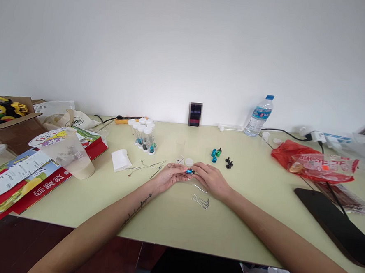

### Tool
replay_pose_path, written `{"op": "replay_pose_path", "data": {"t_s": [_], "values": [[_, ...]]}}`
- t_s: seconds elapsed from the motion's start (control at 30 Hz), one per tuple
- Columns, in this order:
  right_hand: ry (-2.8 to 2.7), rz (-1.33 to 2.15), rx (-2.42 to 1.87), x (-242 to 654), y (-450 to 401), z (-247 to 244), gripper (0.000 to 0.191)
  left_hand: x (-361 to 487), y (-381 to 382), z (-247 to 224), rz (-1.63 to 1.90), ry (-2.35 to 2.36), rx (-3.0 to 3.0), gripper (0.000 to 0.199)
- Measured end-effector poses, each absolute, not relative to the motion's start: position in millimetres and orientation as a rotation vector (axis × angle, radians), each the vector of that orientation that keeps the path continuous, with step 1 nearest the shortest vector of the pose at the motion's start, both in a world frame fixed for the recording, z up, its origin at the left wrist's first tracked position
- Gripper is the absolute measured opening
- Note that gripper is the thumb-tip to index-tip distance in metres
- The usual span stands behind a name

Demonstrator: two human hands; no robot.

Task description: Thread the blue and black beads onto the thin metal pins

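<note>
Between my two hands sits a small shiny blue cylindrical part [189, 171] with a dark end on its right. The fingers of my left hand [169, 177] pinch its left side. My right hand [212, 180] curls palm down, its fingertips closed at the dark end. A white round cap [188, 162] lies just beyond the fingers, near a clear upright tube [180, 147]. To the right are small blue and green parts [214, 153] and black screw-like pieces [229, 163]. Several thin bent metal rods [201, 201] lie below the right hand.
Capped clear tubes [145, 137] stand in a cluster at back left. Thin wire-like tools [143, 167] and a folded white tissue [121, 160] lie left of the hands. A drink cup [67, 154], water bottle [259, 116], red plastic bag [317, 161] and black slab [331, 224] surround the area.
</note>
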State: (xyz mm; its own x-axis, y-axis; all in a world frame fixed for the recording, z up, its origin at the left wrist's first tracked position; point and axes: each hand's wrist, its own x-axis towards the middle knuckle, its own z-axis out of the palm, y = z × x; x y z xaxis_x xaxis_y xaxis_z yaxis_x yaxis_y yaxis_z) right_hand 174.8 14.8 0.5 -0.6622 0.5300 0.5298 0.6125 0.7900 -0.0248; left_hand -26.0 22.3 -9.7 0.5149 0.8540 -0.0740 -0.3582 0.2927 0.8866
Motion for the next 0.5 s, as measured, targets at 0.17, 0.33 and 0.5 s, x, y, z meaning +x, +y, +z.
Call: {"op": "replay_pose_path", "data": {"t_s": [0.17, 0.33, 0.5], "values": [[-2.454, -0.220, -0.845, 174.9, 15.6, -0.6, 0.026, -25.9, 21.8, -9.1, 0.881, 0.638, 0.950, 0.024], [-2.448, -0.220, -0.837, 175.0, 15.7, 0.2, 0.026, -25.4, 21.0, -7.9, 0.882, 0.649, 0.943, 0.025], [-2.446, -0.217, -0.817, 175.4, 15.5, -1.2, 0.026, -25.6, 21.5, -8.0, 0.874, 0.645, 0.937, 0.024]]}}
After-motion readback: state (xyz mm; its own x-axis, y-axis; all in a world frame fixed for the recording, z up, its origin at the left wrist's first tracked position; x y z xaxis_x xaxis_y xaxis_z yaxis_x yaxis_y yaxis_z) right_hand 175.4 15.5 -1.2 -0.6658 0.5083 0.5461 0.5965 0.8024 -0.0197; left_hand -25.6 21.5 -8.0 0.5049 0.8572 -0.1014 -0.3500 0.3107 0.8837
